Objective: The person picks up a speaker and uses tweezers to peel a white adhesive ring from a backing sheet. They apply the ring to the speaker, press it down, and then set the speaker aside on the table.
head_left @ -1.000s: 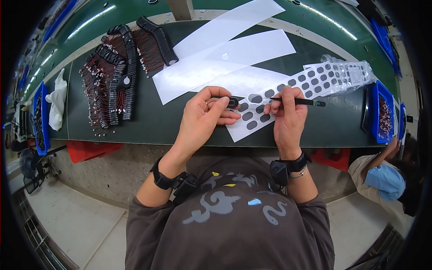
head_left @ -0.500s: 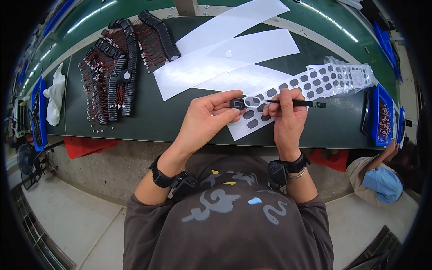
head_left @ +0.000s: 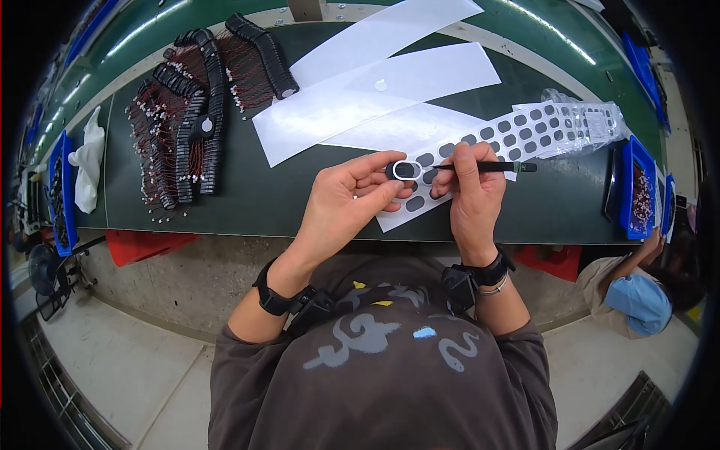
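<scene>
My left hand (head_left: 341, 196) pinches a small black rounded part (head_left: 391, 171) between thumb and fingers. A white oval ring sticker (head_left: 407, 178) lies over the right side of that part, at the tip of the black tweezers (head_left: 506, 166). My right hand (head_left: 477, 196) grips these tweezers, their handle pointing right. Under both hands a white sheet with rows of dark grey oval stickers (head_left: 392, 219) slants up to the right. Whether the ring touches the black part is too small to tell.
Rows of black parts with red wires (head_left: 214, 112) lie at the left. White backing sheets (head_left: 375, 90) spread across the middle back. A clear plastic bag (head_left: 600, 124) covers the sticker sheet's far end. Blue bins (head_left: 634, 191) stand right, another person beside them; a white cloth (head_left: 90, 165) lies far left.
The white ring at the tweezers' tip has moved left, from beside the black part to over it. My right hand has shifted slightly left with the tweezers.
</scene>
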### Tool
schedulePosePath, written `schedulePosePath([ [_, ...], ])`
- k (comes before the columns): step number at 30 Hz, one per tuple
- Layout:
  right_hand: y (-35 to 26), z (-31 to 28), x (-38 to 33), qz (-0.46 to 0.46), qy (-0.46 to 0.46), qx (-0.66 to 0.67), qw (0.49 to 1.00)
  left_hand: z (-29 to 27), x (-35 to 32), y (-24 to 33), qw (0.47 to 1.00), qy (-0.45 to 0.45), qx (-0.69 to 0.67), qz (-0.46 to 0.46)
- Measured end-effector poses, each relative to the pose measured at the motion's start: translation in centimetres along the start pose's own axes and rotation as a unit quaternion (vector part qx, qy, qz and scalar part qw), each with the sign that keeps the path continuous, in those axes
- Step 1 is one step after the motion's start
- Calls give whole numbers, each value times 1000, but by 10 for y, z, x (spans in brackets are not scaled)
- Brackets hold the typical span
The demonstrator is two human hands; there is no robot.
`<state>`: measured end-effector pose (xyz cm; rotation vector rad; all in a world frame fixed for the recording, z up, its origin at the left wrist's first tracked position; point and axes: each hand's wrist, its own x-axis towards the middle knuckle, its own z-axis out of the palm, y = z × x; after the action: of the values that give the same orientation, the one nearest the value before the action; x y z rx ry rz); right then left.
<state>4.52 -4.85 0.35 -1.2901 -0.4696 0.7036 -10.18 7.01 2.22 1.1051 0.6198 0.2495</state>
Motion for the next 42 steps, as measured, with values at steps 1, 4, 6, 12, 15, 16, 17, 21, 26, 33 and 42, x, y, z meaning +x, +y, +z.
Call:
schedulePosePath([
  [1, 0, 0, 0, 0, 0, 0, 1000, 0, 0, 0, 1000, 0, -1, 1],
  [4, -1, 1, -1, 4, 14, 7, 1000, 0, 0, 0, 1000, 1, -6, 3],
  [6, -1, 1, 0, 3, 12, 7, 1000, 0, -1, 0, 1000, 2, -9, 5],
  [12, -2, 0, 1, 14, -2, -4, 1000, 0, 0, 0, 1000, -9, 3, 3],
  [15, -3, 0, 2, 21, -6, -2, 1000, 0, 0, -1, 1000, -11, 7, 3],
  [16, -3, 0, 2, 24, -8, -1, 1000, 0, 0, -1, 1000, -12, 10, 3],
  [17, -4, 0, 3, 24, -8, -1, 1000, 0, 0, -1, 1000, -12, 13, 3],
  [21, -4, 3, 2, 21, -2, -8, 1000, 0, 0, -1, 1000, -14, 15, 0],
  [26, -3, 4, 2, 22, 7, -6, 1000, -1, 1, -2, 1000, -17, 15, 1],
  [33, -2, 3, 1, 13, -1, -15, 1000, -1, 1, -1, 1000, -18, 13, -2],
  [42, -4, 4, 2, 15, 5, -26, 1000, -1, 1, -1, 1000, -21, 10, -3],
])
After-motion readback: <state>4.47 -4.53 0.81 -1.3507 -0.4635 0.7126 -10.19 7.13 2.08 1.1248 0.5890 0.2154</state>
